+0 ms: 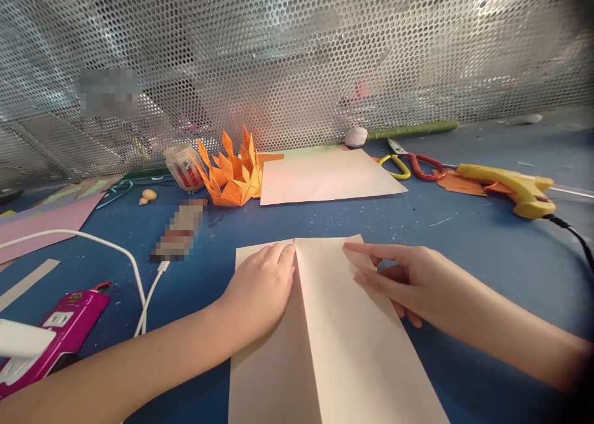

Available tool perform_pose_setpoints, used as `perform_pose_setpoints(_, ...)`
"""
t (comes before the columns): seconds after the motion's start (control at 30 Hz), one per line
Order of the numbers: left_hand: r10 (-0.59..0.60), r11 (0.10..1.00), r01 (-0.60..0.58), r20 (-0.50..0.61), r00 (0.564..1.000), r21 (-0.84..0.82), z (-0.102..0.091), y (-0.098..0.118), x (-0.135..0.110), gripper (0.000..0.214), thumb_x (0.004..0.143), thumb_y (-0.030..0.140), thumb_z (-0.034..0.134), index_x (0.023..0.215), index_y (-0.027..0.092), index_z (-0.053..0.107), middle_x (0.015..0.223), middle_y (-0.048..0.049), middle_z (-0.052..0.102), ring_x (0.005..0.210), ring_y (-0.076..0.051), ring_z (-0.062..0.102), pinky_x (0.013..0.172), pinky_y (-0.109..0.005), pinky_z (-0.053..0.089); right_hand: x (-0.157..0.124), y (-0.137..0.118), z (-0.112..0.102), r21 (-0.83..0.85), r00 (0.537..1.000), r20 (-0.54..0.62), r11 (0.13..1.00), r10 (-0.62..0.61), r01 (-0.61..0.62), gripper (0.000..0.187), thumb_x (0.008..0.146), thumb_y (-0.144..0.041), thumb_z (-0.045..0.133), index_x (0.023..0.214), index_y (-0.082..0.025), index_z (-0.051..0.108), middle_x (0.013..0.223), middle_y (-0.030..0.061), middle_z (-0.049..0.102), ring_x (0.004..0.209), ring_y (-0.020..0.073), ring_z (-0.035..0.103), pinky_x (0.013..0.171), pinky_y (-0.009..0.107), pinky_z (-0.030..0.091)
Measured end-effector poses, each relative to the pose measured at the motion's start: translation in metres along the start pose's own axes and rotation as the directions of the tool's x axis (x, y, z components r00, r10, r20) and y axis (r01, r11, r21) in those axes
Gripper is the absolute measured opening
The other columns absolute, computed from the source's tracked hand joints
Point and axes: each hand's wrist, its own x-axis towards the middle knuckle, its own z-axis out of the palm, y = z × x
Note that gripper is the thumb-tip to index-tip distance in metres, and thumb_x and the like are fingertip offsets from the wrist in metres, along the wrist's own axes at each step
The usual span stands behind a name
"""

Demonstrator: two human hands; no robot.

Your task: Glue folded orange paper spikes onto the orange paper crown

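A pale sheet of paper (pixel 352 350) lies on the blue table before me, with a lengthwise line down its middle that looks like a fold or an edge. My left hand (pixel 262 281) rests palm down on its left half, fingers bent together and fingertips at the top of that line. At the upper right edge, my right hand (pixel 403 281) grips the paper: index finger and thumb lie on top, while the other fingers curl by the edge, partly hidden.
Behind the paper stand an orange folded-paper piece (pixel 234 179), a jar (pixel 183 167) and another pale sheet (pixel 325 179). Scissors (pixel 424 167) and a yellow glue gun (pixel 510 186) lie at right. A white cable (pixel 132 257) and magenta power strip (pixel 77 319) are at left; perforated metal (pixel 297 65) borders the back.
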Motion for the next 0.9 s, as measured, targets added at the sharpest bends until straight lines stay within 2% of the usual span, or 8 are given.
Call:
perform_pose_setpoints(0.2, -0.014, 1.000, 0.014, 0.002, 1.000, -0.005, 0.003, -0.001, 0.001, 0.038, 0.100, 0.010, 0.040, 0.135, 0.004, 0.055, 0.123, -0.0167, 0.068, 0.113, -0.028, 0.067, 0.097, -0.045, 0.058, 0.000, -0.001, -0.001, -0.005, 0.999, 0.034, 0.999, 0.039, -0.039, 0.074, 0.082, -0.052, 0.059, 0.145, -0.015, 0.054, 0.047, -0.0041, 0.053, 0.036, 0.0118, 0.044, 0.037, 0.023, 0.032)
perform_pose_setpoints(0.4, 0.006, 1.000, -0.006, 0.010, 1.000, 0.016, 0.002, 0.000, 0.001, 0.039, 0.098, 0.007, 0.044, 0.135, 0.000, 0.056, 0.122, -0.0189, 0.070, 0.109, -0.031, 0.069, 0.091, -0.046, 0.061, 0.003, 0.004, -0.002, -0.052, 0.998, 0.049, 0.998, 0.039, -0.037, 0.074, 0.085, -0.055, 0.054, 0.148, -0.016, 0.051, 0.048, -0.0038, 0.053, 0.037, 0.0113, 0.044, 0.038, 0.023, 0.032)
perform_pose_setpoints(0.57, 0.016, 0.999, -0.015, -0.032, 0.999, 0.029, 0.003, -0.001, 0.001, 0.038, 0.098, 0.007, 0.046, 0.133, 0.002, 0.058, 0.119, -0.0174, 0.072, 0.106, -0.029, 0.071, 0.088, -0.043, 0.062, 0.001, 0.004, -0.002, -0.048, 0.998, 0.055, 0.998, 0.036, -0.033, 0.075, 0.085, -0.057, 0.053, 0.147, -0.016, 0.051, 0.047, -0.0045, 0.050, 0.038, 0.0116, 0.044, 0.040, 0.023, 0.032)
perform_pose_setpoints(0.67, 0.022, 0.999, -0.019, -0.077, 0.997, 0.040, 0.006, -0.001, 0.000, 0.035, 0.098, 0.009, 0.046, 0.130, 0.003, 0.061, 0.112, -0.0155, 0.073, 0.101, -0.027, 0.071, 0.086, -0.041, 0.063, 0.002, 0.003, -0.001, -0.061, 0.998, 0.043, 0.997, 0.046, -0.043, 0.073, 0.084, -0.055, 0.052, 0.145, -0.014, 0.053, 0.045, -0.0049, 0.048, 0.037, 0.0113, 0.043, 0.039, 0.023, 0.030)
perform_pose_setpoints(0.8, 0.061, 0.996, -0.053, -0.114, 0.992, 0.070, 0.010, 0.000, -0.003, 0.034, 0.098, 0.006, 0.042, 0.123, 0.007, 0.065, 0.092, -0.0096, 0.073, 0.085, -0.022, 0.071, 0.077, -0.036, 0.063, 0.002, 0.003, -0.001, -0.037, 0.999, 0.038, 0.999, 0.006, -0.004, 0.071, 0.082, -0.056, 0.056, 0.139, -0.014, 0.058, 0.045, -0.0049, 0.048, 0.036, 0.0119, 0.042, 0.037, 0.023, 0.029)
perform_pose_setpoints(0.9, 0.088, 0.993, -0.076, -0.132, 0.987, 0.091, 0.012, -0.001, -0.004, 0.035, 0.098, 0.004, 0.039, 0.121, 0.007, 0.065, 0.089, -0.0096, 0.072, 0.081, -0.022, 0.071, 0.072, -0.035, 0.063, 0.000, 0.003, -0.002, -0.029, 0.999, 0.040, 1.000, -0.004, 0.005, 0.067, 0.083, -0.056, 0.056, 0.137, -0.016, 0.060, 0.045, -0.0043, 0.050, 0.037, 0.0131, 0.044, 0.038, 0.025, 0.032)
